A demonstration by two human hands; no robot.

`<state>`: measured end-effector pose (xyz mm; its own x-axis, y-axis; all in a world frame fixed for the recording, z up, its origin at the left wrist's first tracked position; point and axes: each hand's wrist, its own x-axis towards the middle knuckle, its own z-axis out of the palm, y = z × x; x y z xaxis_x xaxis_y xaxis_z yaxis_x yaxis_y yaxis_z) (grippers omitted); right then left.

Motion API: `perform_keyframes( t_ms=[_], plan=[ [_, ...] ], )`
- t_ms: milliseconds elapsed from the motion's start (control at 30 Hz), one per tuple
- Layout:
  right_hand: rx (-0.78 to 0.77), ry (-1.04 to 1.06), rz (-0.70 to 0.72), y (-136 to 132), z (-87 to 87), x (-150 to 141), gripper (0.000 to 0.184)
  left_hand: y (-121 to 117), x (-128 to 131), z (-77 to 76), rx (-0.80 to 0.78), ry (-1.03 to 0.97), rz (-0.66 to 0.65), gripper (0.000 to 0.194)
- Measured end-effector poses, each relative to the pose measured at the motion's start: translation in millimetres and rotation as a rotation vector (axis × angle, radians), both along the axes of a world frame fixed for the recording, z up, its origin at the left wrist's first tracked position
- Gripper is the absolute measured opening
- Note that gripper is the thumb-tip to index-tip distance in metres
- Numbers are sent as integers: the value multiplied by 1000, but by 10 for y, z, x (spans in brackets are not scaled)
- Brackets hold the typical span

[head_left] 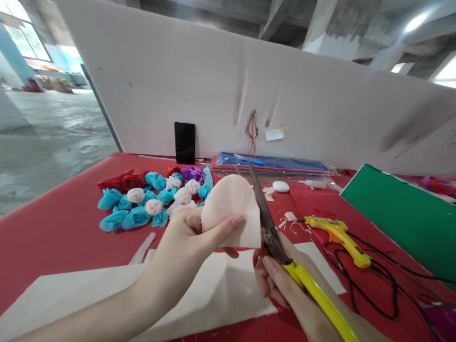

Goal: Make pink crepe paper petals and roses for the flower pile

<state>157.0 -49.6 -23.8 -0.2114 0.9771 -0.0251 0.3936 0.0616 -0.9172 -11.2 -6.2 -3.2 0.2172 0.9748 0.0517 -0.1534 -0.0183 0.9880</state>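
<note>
A pale piece of paper (pixel 228 204) with a rounded top edge is pinched between the thumb and fingers of my left hand (pixel 199 232). My right hand (pixel 281 275) grips scissors (pixel 269 232) with dark metal blades and yellow on the handle. The blades point up and away, slightly parted, along the right edge of the pale piece. Whether they touch it I cannot tell. Below both hands a large cream sheet (pixel 213 294) lies on the red table, partly hidden by my arms.
Blue, white, red and purple handmade flowers (pixel 155 206) lie at left. Behind them a phone (pixel 185 143) leans on the white panel (pixel 171 71). At right are a yellow glue gun (pixel 337 232) with a black cord, paper scraps (pixel 290 216) and a green board (pixel 402 228).
</note>
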Motion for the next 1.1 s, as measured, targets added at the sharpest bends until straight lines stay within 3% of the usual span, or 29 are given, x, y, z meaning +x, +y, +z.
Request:
perform_keyframes(
  t_ms=[533, 767, 1100],
  plan=[
    [88, 17, -17, -22, 57, -26, 25, 15, -22, -29, -3, -12, 5, 30],
    [95, -76, -48, -64, 111, -44, 27, 9, -30, 3, 44, 24, -11, 34],
    [94, 8, -11, -52, 154, -25, 38, 1, -57, 15, -7, 0, -13, 31]
  ],
)
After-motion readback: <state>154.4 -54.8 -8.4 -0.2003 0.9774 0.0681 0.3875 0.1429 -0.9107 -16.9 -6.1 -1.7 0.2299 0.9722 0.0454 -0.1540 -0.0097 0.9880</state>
